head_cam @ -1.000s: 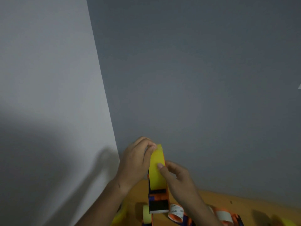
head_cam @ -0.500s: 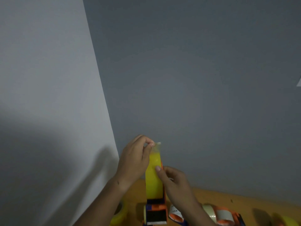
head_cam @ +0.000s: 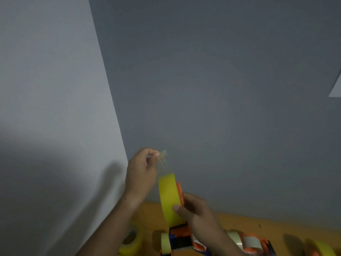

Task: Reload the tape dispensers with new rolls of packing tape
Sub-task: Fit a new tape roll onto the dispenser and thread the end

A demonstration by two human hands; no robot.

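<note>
Tape roll [head_cam: 169, 198] between hands, L hand [head_cam: 142, 172] above (R hand [head_cam: 195, 211] lower); table [head_cam: 276, 230] beneath.

The place looks like a plain indoor room set up as a simple packing bench, though its exact kind cannot be told. Above and behind the left hand [head_cam: 142, 174] two bare painted walls meet in a corner [head_cam: 110, 100], one pale grey and one darker grey-blue. Below the right hand [head_cam: 197, 213] runs an orange-brown wooden table [head_cam: 239, 223] pushed against the darker wall, strewn with yellow tape rolls [head_cam: 132, 242] and orange dispensers [head_cam: 254, 243], which points to a spot for packaging work.
</note>
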